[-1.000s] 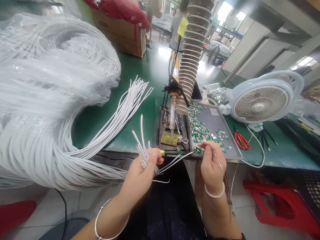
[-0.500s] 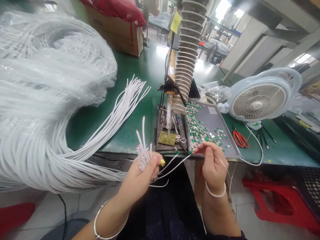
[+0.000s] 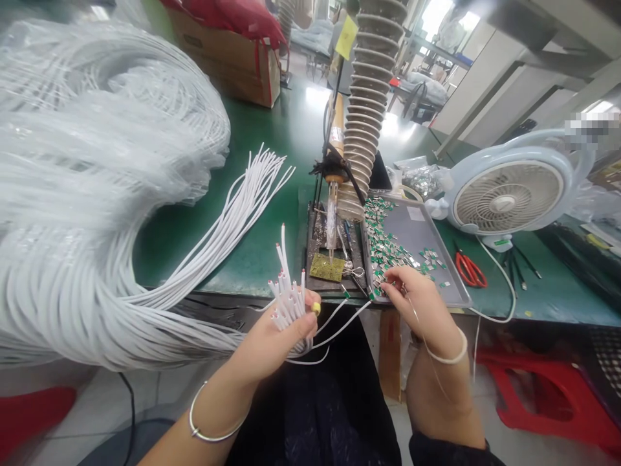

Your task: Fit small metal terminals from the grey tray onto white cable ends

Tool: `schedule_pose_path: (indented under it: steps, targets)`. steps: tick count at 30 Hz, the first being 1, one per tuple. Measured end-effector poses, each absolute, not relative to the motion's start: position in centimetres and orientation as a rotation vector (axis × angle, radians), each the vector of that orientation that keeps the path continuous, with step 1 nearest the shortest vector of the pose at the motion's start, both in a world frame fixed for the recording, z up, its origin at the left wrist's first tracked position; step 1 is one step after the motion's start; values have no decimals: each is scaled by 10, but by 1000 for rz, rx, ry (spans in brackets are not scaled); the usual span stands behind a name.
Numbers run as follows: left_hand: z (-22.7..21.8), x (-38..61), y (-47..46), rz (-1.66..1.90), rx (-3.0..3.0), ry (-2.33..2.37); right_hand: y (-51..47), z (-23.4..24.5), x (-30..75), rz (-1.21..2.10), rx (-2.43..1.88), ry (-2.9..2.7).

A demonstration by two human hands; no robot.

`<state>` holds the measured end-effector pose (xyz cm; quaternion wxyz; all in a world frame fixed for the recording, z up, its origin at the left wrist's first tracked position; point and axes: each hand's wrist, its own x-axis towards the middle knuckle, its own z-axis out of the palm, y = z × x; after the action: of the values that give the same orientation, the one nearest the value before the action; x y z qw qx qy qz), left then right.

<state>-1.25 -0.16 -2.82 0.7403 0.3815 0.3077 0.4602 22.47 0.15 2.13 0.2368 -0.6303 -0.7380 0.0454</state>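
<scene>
My left hand [image 3: 272, 340] is closed round a bunch of white cables [image 3: 290, 299], their cut reddish ends pointing up. A yellow cover [image 3: 316, 309] sits on one of its fingertips. Two cables with small green connector boards [image 3: 345, 293] on their ends stick out to the right of this hand. Over the near edge of the grey tray [image 3: 410, 220], my right hand [image 3: 424, 307] has its fingers curled together, close to loose green-and-silver connectors [image 3: 388, 249]. Thin solder wire [image 3: 416, 312] runs through that hand and trails past the wrist; whether the fingertips also pinch a connector is unclear.
A soldering iron [image 3: 332, 194] hangs tip-down over a yellow sponge [image 3: 326, 266], beside a ribbed hose [image 3: 373, 110]. Large cable bundles [image 3: 97, 194] cover the left side. A fan [image 3: 507, 200] and red-handled pliers [image 3: 470, 270] lie right of the tray.
My right hand has turned and moved from beside a cable's connector end to over the loose connectors at the tray's near edge. The left hand still grips the cables, now slightly fanned out.
</scene>
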Motion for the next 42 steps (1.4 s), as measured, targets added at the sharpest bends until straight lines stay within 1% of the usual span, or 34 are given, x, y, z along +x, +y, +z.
schedule_pose_path:
  steps: [3, 7, 11, 16, 21, 27, 34, 37, 39, 42]
  targets:
    - [-36, -13, 0, 1031, 820, 588, 6, 22, 222, 159, -1782, -2074]
    - [-39, -13, 3, 1070, 765, 479, 7, 21, 218, 91, -1776, -2065]
    - [-35, -11, 4, 1078, 715, 500, 4, 18, 215, 3, -1669, -1997]
    - [-32, -11, 4, 1034, 780, 584, -1, 20, 205, 4, -1473, -1900]
    - [-30, -10, 4, 1019, 833, 661, -9, 17, 189, 120, -1327, -1821]
    - [-29, -9, 1, 1038, 865, 749, -26, 7, 176, 206, -1236, -1956]
    - [-28, -9, -3, 1027, 912, 802, -41, 7, 167, 455, -1245, -2074]
    - [-26, -9, -4, 988, 915, 774, -41, -4, 156, 487, -1085, -2207]
    - [-26, -10, -5, 985, 909, 764, -40, -14, 149, 432, -966, -2326]
    - [-27, -12, -5, 1015, 877, 773, -37, -28, 142, 242, -1006, -2461]
